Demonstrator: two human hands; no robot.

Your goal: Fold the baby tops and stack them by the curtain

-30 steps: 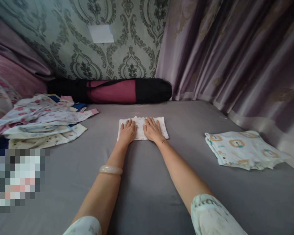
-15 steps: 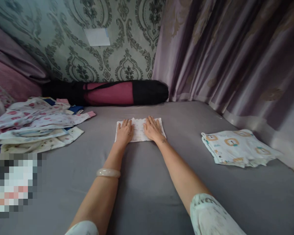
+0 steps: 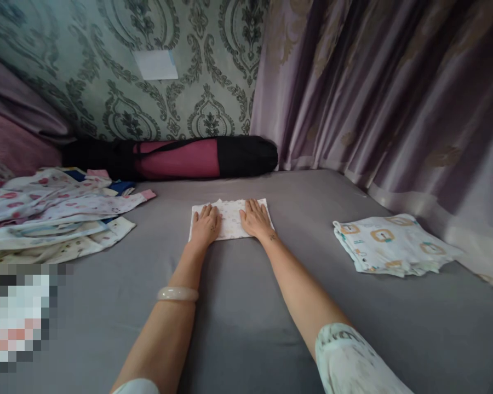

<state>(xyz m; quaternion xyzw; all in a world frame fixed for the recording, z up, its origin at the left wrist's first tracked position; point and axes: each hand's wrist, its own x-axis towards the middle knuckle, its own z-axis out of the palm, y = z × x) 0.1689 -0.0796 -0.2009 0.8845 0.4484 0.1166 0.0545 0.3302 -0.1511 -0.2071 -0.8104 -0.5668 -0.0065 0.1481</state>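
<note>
A small white printed cloth (image 3: 230, 219), folded into a flat rectangle, lies in the middle of the grey bed sheet (image 3: 238, 306). My left hand (image 3: 207, 223) rests flat on its left part, palm down. On the right part lies my right hand (image 3: 255, 219), also palm down with the fingers stretched out. Neither hand grips the cloth. Between the hands its faint print shows; the parts under my palms are hidden. What kind of garment or cloth it is, I cannot tell.
To the right sits a folded white cloth stack (image 3: 394, 243) with orange animal prints. Loose printed baby clothes (image 3: 61, 208) are heaped at the left. A long black and maroon bag (image 3: 176, 158) lies along the patterned wall. Purple curtains (image 3: 353, 82) hang at the right.
The view has shifted slightly to the right. Both hands stay flat on the folded cloth, the left one nearly in the same place on it.
</note>
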